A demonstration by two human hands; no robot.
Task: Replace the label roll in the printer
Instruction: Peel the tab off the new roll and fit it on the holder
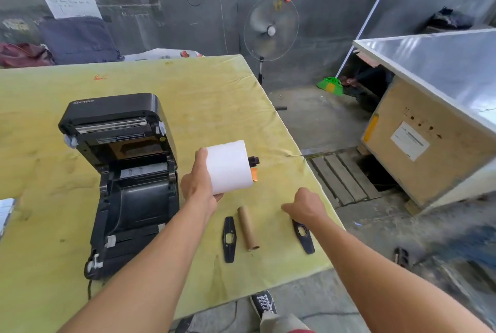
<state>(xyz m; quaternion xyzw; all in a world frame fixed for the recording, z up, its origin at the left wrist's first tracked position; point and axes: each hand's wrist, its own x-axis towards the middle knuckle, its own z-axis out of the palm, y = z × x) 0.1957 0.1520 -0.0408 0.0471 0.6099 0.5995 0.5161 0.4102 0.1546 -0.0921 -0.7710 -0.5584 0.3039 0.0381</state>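
While fan [271, 28] stands, table [188, 91] yellow.

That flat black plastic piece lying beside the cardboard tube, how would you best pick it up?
The left black roll guide lies flat, long and narrow, apart from the cardboard tube. Probably best to come from above and pinch across its wider middle, around the square hole, fingers on the two long edges.

Standing fan [271, 28] behind yellow table [214, 91], wooden crate [429, 144] — green dustpan [330, 86] beside it
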